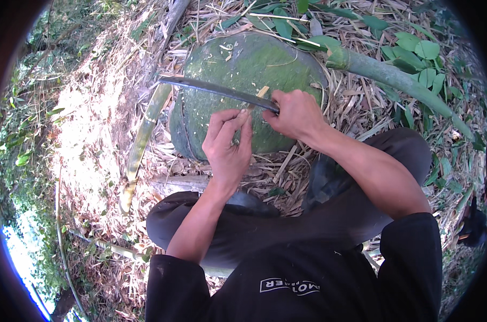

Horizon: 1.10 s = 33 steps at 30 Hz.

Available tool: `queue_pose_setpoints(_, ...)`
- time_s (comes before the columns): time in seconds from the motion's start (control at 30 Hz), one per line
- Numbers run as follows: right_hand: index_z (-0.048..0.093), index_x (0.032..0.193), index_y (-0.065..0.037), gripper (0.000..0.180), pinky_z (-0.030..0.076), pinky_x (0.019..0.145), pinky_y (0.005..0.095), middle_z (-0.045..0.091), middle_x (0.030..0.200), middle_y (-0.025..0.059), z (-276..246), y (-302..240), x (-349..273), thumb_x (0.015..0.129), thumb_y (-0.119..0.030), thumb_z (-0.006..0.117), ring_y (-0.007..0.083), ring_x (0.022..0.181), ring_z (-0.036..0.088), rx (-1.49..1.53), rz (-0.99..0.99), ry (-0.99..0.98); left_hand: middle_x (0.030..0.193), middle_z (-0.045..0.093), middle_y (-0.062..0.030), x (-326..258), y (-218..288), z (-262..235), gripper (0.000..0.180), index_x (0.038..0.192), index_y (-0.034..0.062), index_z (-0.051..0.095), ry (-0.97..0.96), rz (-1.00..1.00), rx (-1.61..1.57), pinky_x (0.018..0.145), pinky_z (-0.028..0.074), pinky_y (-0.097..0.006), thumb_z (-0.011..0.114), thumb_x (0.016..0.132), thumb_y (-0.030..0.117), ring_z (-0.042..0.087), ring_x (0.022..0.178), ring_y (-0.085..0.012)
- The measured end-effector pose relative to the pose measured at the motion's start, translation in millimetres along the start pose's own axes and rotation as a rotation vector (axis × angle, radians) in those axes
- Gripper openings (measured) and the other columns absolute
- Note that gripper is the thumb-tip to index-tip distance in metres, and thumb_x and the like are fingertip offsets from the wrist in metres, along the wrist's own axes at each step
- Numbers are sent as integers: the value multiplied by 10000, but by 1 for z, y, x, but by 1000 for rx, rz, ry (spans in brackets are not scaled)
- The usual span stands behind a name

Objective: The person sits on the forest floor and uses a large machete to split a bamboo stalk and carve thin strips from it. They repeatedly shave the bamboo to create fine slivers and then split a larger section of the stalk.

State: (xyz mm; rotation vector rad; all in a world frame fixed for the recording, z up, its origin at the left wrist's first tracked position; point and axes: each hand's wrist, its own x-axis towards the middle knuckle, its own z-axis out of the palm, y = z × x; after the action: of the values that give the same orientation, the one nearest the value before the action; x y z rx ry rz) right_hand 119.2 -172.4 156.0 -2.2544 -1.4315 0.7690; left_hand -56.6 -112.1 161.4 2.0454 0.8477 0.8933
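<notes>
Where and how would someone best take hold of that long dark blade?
Probably its right end, coming from the right: the right hand grips the blade there, and its thin length reaches leftward. I'd keep off that exposed stretch; the left hand is close, and which edge is sharp can't be told.

Washed-out glare on leaf litter (pixel 88 129) at left, corners blackly vignetted.

I am facing a boulder (pixel 286 64), leaf litter (pixel 356 104) surrounding it. A bamboo piece (pixel 146 140) is lying to its left, a bamboo pole (pixel 396 78) to its right. Above it, a blade (pixel 214 87) is running leftward from my right hand (pixel 297 115), crossing the strip (pixel 263 92) in my left hand (pixel 227 142).
</notes>
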Motion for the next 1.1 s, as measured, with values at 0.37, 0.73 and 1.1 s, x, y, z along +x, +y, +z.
queue_pose_setpoints(0.37,700,816,-19,290,570,650,479,674,667,206,-1,13,4,776,-305,727,402,637,685,-8,2,-57,972,666,-124,7,-2,1,134,969,-19,708,97,-68,-50,636,536,-285,730,846,-68,663,763,-189)
queue_pose_setpoints(0.73,749,887,19,390,573,793,499,715,840,260,0,38,13,830,-360,676,431,807,711,-94,213,-172,1103,652,-129,12,-5,4,147,1076,-35,661,4,-106,-161,834,580,-271,678,931,-26,663,968,-155)
queue_pose_setpoints(1.1,741,883,43,405,565,819,489,700,845,287,3,47,14,819,-346,647,428,830,704,-26,352,-189,1105,712,-95,31,7,-8,255,1199,-12,655,105,-419,-579,837,521,-244,691,950,25,630,937,-88)
